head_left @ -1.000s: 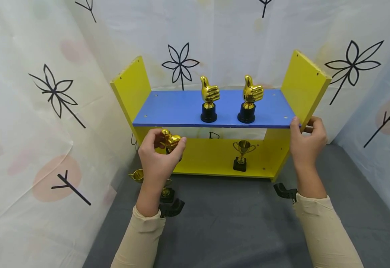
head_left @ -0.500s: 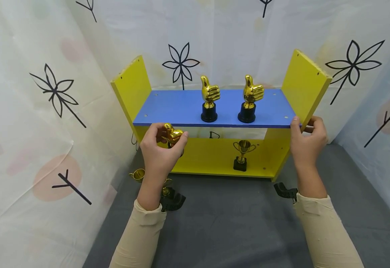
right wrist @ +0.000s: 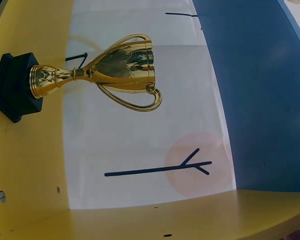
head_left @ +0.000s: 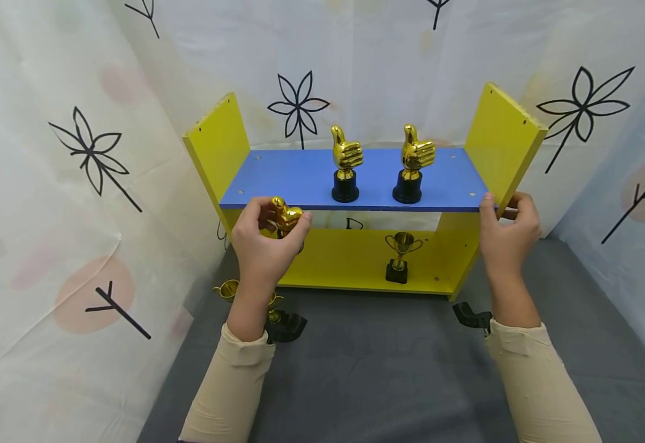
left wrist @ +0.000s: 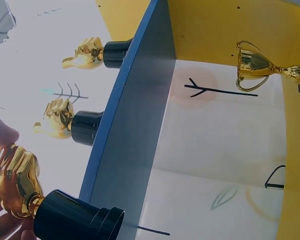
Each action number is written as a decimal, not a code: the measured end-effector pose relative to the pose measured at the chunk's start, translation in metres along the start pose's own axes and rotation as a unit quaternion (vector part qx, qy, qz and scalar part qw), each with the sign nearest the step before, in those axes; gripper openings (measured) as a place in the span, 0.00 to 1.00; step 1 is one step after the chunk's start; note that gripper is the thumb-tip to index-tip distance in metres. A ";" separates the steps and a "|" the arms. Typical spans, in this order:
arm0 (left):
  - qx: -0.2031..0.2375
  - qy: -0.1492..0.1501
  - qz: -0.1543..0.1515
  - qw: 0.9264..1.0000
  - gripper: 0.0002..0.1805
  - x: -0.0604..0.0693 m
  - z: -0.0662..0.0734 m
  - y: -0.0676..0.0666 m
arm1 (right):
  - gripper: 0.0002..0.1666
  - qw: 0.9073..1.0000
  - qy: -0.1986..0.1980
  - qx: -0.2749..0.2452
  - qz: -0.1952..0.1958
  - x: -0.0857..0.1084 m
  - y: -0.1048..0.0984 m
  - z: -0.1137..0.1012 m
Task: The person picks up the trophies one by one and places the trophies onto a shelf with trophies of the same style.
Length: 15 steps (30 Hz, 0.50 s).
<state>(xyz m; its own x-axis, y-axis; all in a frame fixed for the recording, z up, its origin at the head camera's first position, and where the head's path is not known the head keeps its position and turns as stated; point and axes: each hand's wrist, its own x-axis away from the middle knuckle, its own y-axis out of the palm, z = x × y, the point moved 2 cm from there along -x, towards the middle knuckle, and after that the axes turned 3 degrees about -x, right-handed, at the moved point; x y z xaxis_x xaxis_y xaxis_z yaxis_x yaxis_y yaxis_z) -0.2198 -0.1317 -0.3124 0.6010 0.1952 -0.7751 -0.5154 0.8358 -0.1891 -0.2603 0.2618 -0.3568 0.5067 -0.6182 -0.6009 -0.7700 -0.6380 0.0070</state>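
In my left hand (head_left: 264,246) I grip a gold thumbs-up trophy (left wrist: 17,182) by its golden part, its black base (left wrist: 70,215) free of the fingers. It is held in front of the left end of the blue shelf board (head_left: 295,178). My right hand (head_left: 508,231) holds the right side of the yellow shelf unit (head_left: 508,132), thumb at the board's front corner, other fingers behind the panel. Two more thumbs-up trophies, a left one (head_left: 346,166) and a right one (head_left: 411,163), stand upright on the blue board. A gold cup trophy (head_left: 400,255) stands on the yellow bottom shelf (head_left: 344,264).
On the grey floor (head_left: 378,363), left of the unit, are a gold cup (head_left: 227,289) and another cup trophy (head_left: 274,304), both partly hidden by my left arm. A patterned white cloth (head_left: 389,67) hangs behind and at the sides.
My left hand has risen with the thumbs-up trophy, from below the blue board's front edge to about its level. The right hand stays put on the side panel.
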 end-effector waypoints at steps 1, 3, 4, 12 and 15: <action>0.000 0.002 0.001 1.000 0.21 -0.001 0.000 0.000 | 0.24 1.000 -0.001 0.001 0.001 0.000 0.000 0.000; 0.000 0.005 0.002 1.000 0.21 -0.003 0.000 0.000 | 0.24 1.000 -0.002 0.001 0.001 0.000 0.000 0.001; -0.001 0.006 0.001 1.000 0.21 -0.004 0.000 0.000 | 0.24 1.000 -0.002 0.002 0.001 0.000 0.000 0.000; -0.009 0.011 0.002 1.000 0.22 -0.010 0.002 0.000 | 0.22 1.000 0.002 -0.002 0.000 0.000 0.000 0.001; -0.012 0.016 0.003 1.000 0.23 -0.012 0.002 0.000 | 0.21 1.000 -0.001 -0.004 -0.001 0.000 0.000 0.000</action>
<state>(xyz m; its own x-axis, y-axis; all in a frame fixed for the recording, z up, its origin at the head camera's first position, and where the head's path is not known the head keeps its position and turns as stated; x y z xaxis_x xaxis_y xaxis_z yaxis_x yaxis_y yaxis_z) -0.2260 -0.1329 -0.3014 0.5780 0.1828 -0.7953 -0.5333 0.8223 -0.1986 -0.2606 0.2621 -0.3568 0.5071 -0.6163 -0.6025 -0.7665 -0.6421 0.0117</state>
